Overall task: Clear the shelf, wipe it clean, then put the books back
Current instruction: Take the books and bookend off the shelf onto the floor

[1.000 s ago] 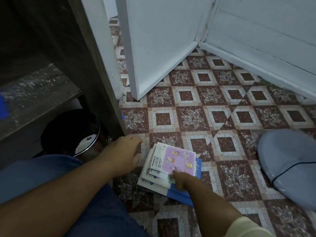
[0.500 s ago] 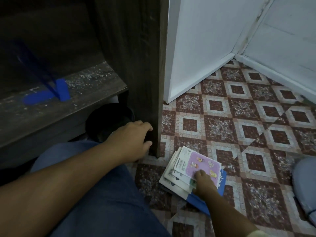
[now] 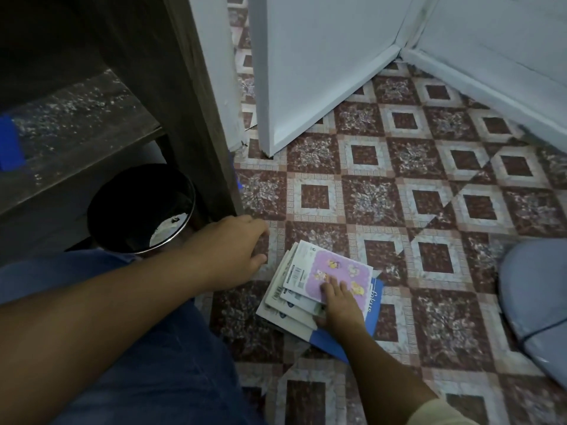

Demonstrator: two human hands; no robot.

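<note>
item 1, floor (image 3: 368, 197): patterned tiles in maroon and white, squares set inside squares, running from your knee to the far corner of the room.

item 2, shelf (image 3: 76, 124): dark wood board at upper left, its top speckled with pale flecks. a blue strip (image 3: 9, 142) lies at its left end, cut by the picture edge.

item 3, side panel (image 3: 196, 102): dark upright of the same unit, its foot on the tiles just beside your left hand.

item 4, black bin (image 3: 141, 207): round, standing under the shelf, something pale inside it.

item 5, white door (image 3: 322, 72): its lower edge is just over the tiles. it meets the white wall (image 3: 491, 56) at the corner.

item 6, books (image 3: 277, 297): 1 stack of thin volumes, fanned, lying on the floor to the right of the side panel's foot and not on the shelf. a lilac cover (image 3: 337, 268) with small cartoon figures is on top. a blue book (image 3: 372, 305) is at the bottom, sticking out on the right.

item 7, your left hand (image 3: 233, 250): knuckles up, fingers loosely curled and close together, tips down toward the tiles, holding nothing. it sits between bin and books, just clear of the stack.

item 8, your right hand (image 3: 340, 305): fingers straight and close together, flat on the lilac cover, thumb against the stack's near edge. you cannot tell whether the thumb hooks beneath.

item 9, grey-blue cushion (image 3: 537, 302): on the floor at the right edge, well apart from the books.

item 10, your denim leg (image 3: 138, 348) at lower left, and a cream sleeve (image 3: 438, 412) on your right arm.
</note>
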